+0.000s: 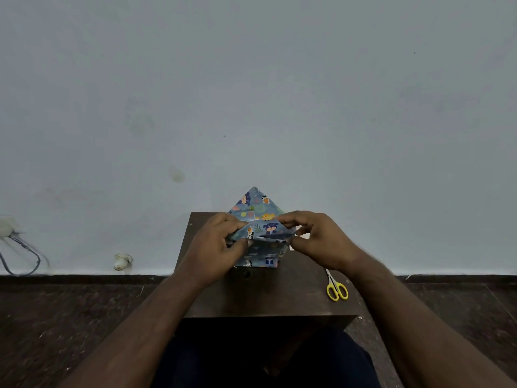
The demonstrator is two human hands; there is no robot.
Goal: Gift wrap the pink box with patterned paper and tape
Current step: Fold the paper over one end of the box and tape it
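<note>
Left hand [221, 242] and right hand [316, 236] pinching creased blue animal-print paper [265, 228] over box, triangular flap pointing far, dark wooden table [268, 295], yellow-handled scissors [336, 289] near right

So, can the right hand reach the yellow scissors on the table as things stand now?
Probably yes. The yellow scissors lie in the open on the table, beside the right forearm, with nothing over them. But the right hand pinches the patterned paper and would have to release it first.

Head view, facing forward and down, close above table [268, 298]
</note>
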